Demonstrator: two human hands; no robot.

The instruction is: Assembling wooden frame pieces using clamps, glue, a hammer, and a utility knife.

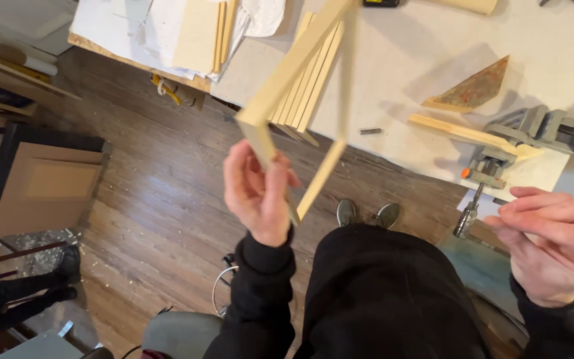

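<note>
Wooden frame (300,100) was gripped at its lower edge by left hand (257,193), held up over bench's front edge (393,169); right hand (553,246) open, empty, near corner vise (533,133). Joint inspection judged underway; steady two-handed support needed next

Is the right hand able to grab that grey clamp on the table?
Probably yes. The right hand is empty and open, just below the grey clamp at the table edge, with nothing between them.
</note>
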